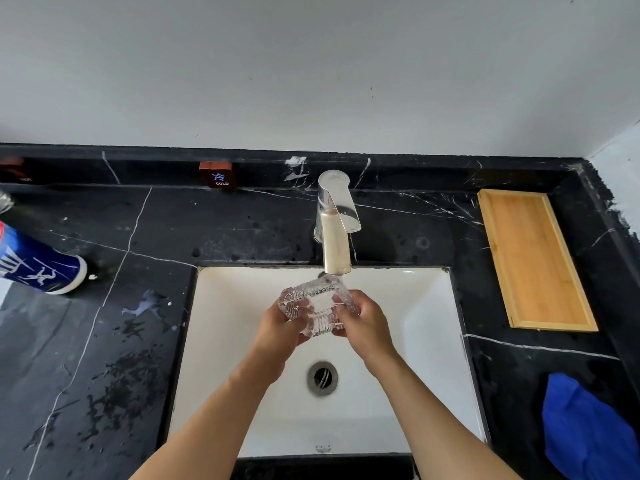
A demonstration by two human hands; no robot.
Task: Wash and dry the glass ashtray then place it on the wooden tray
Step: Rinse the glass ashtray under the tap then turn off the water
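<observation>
The square ribbed glass ashtray [318, 303] is held over the white sink [429, 306], right under the spout of the chrome tap [335, 233]. My left hand [282, 325] grips its left side and my right hand [363, 322] grips its right side, thumb over the rim. Water seems to run onto the far edge of the glass. The wooden tray [533, 258] lies on the black counter to the right of the sink, with nothing on it.
A crumpled blue cloth [585, 431] lies on the counter at the near right. A blue and white bottle [38, 265] lies on its side at the far left. The dark marble counter [104, 341] shows water splashes left of the sink. The drain [322, 377] is open.
</observation>
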